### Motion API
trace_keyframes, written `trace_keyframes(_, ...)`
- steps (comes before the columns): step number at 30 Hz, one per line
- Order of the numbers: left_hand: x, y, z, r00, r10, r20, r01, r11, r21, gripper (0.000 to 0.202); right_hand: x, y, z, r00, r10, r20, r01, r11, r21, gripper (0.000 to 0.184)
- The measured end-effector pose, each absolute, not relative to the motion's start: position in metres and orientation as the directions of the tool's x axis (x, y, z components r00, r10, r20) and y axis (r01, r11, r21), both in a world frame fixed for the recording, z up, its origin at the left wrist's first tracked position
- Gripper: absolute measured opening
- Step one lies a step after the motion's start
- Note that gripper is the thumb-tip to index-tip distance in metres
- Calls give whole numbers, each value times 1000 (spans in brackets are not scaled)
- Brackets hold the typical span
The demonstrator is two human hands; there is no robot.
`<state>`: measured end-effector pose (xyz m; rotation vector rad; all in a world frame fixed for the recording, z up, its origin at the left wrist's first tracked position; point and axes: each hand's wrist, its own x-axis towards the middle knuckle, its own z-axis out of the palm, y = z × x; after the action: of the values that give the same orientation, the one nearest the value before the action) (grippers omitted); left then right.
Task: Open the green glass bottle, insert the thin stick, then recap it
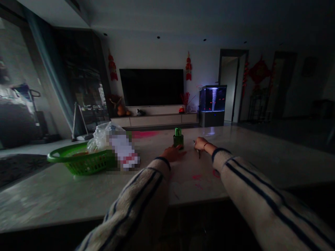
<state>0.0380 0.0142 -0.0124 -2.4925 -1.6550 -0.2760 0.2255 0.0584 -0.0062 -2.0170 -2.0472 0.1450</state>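
Both my arms, in cream sleeves with dark stripes, reach far out over a pale stone table (248,157). My left hand (172,153) lies on the tabletop just in front of a small green bottle (178,137), fingers stretched towards its base. My right hand (201,143) is closed around a thin dark stick-like object (198,152), perhaps a pen, to the right of the bottle. Faint red marks (197,177) show on the table between my forearms.
A green plastic basket (78,161) with a clear plastic bag (102,137) stands at the table's left, a blurred white packet (123,150) beside it. Beyond the table are a dark TV (151,87), a lit fish tank (212,99) and a doorway (230,87). The room is dim.
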Motion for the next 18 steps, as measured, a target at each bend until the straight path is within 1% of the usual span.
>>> trace_keyframes(2,37,15,-12,384,887,255,920,-391,-26,63,221,63,-6,-24,992,124,966,55,-252,18)
trace_keyframes(4,35,18,-12,392,890,232,916,-402,-3,61,216,65,-6,-59,988,141,962,94,-255,19)
trace_keyframes(7,30,20,-10,393,900,190,913,-407,39,55,213,63,-5,-137,973,184,944,185,-275,20)
trace_keyframes(9,23,20,-5,384,899,211,916,-399,32,49,214,60,-6,-176,963,205,929,232,-289,21)
trace_keyframes(11,13,18,2,383,886,261,921,-389,-31,38,221,57,-7,-197,951,239,902,271,-335,24)
trace_keyframes(12,7,17,7,371,875,311,926,-372,-59,35,225,56,-7,-205,944,258,883,292,-368,26)
trace_keyframes(14,-5,13,15,326,846,423,939,-341,-42,33,233,54,-10,-200,941,273,849,305,-432,28)
trace_keyframes(15,-9,11,18,293,840,456,949,-315,-29,31,236,54,-13,-175,949,264,846,281,-453,30)
trace_keyframes(18,-17,3,22,221,834,506,968,-251,-10,24,237,54,-21,-109,968,224,872,202,-446,39)
